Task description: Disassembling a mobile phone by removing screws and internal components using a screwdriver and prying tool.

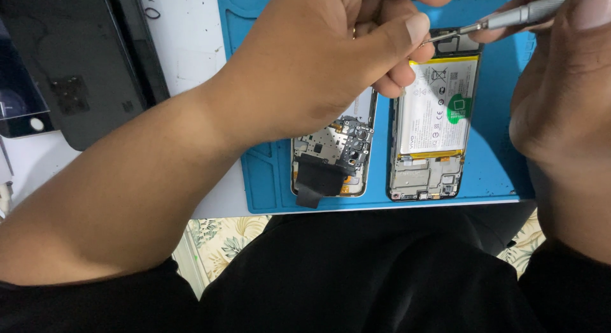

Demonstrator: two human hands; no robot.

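1. The right hand [560,97] has its fingers closed around a silver screwdriver [515,16], whose tip meets the top edge of an opened phone [433,116].
2. The left hand [318,59] pinches its fingers narrow at that tip.
3. That phone lies on a blue mat [496,161] beside a second opened phone [331,158], on the counter [184,46].

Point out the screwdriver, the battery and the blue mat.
screwdriver [519,16], head view, on its silver shaft.
battery [436,110], head view, on its white label face.
blue mat [493,161], head view, on bare surface right of the phone.
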